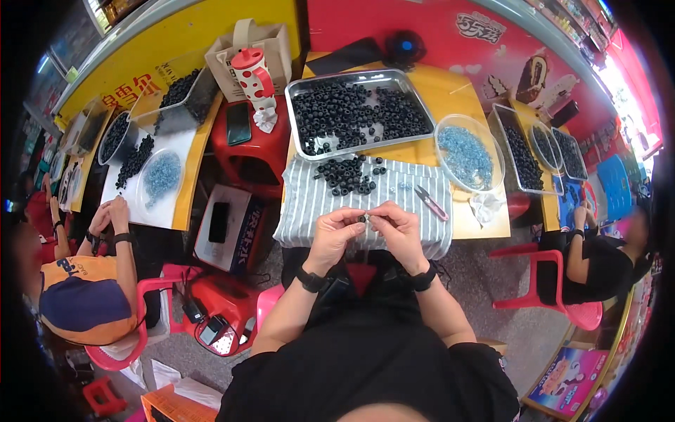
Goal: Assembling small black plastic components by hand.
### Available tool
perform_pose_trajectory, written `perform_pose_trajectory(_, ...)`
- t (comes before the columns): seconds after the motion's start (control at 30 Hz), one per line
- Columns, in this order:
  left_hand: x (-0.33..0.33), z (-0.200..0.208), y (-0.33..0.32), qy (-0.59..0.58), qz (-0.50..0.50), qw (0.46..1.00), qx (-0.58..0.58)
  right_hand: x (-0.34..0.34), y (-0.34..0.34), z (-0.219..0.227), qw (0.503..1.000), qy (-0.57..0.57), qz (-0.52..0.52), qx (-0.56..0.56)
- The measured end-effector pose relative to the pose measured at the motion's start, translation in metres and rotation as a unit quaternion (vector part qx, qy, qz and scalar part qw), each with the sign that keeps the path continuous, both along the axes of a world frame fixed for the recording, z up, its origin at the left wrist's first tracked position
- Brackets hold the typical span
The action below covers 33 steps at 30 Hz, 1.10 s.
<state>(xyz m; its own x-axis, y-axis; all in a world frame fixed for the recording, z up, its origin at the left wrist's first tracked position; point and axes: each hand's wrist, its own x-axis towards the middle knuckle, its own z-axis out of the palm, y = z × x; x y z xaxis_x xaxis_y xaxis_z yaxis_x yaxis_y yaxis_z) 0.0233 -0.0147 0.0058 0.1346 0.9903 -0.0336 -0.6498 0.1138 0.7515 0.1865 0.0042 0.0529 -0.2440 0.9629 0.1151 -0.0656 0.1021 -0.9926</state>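
My left hand (pixel 339 228) and my right hand (pixel 395 229) meet over the front of a grey-and-white striped cloth (pixel 302 211). Both are closed in a pinch on a small black ring-shaped part (pixel 362 219); a pale bit shows beside it, too small to name. Just beyond, a loose pile of black ring-shaped parts (pixel 346 176) lies on the cloth. A few translucent blue pieces (pixel 404 186) rest to its right. Pink-handled thread snips (pixel 431 203) lie to the right of my right hand.
A metal tray (pixel 299 130) of black parts stands beyond the cloth, with a round clear tub (pixel 500 165) of blue pieces to its right. At left, a red stool (pixel 232 144) bears a phone (pixel 238 124) and spotted cup (pixel 252 74). Co-workers sit at tables on both sides.
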Motion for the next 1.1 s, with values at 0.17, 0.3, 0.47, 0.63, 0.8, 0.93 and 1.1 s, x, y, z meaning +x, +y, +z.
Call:
perform_pose_trajectory(0.17,-0.003,0.0,0.002,-0.059,-0.015,0.998,-0.029,-0.003,-0.004,0.003,1.0,0.002,-0.015,0.022)
perform_pose_trajectory(0.3,-0.003,0.006,0.002,-0.087,-0.036,0.995,-0.045,-0.008,-0.007,0.005,0.998,0.012,-0.024,0.053)
perform_pose_trajectory(0.47,-0.002,0.013,0.002,-0.11,-0.028,0.993,-0.044,-0.011,-0.007,-0.001,0.996,0.005,-0.034,0.077)
perform_pose_trajectory(0.63,-0.003,0.006,0.002,-0.087,-0.034,0.995,-0.038,-0.01,-0.008,0.003,0.995,-0.024,-0.039,0.089)
perform_pose_trajectory(0.8,-0.001,0.011,0.0,-0.076,-0.038,0.995,-0.05,-0.01,-0.007,-0.002,0.99,-0.037,-0.06,0.119)
perform_pose_trajectory(0.93,0.001,0.007,0.001,-0.084,-0.035,0.994,-0.054,-0.013,-0.008,0.008,0.986,-0.054,-0.054,0.148)
perform_pose_trajectory(1.1,0.005,0.011,-0.003,-0.101,-0.035,0.992,-0.07,-0.011,-0.005,0.005,0.982,-0.068,-0.028,0.176)
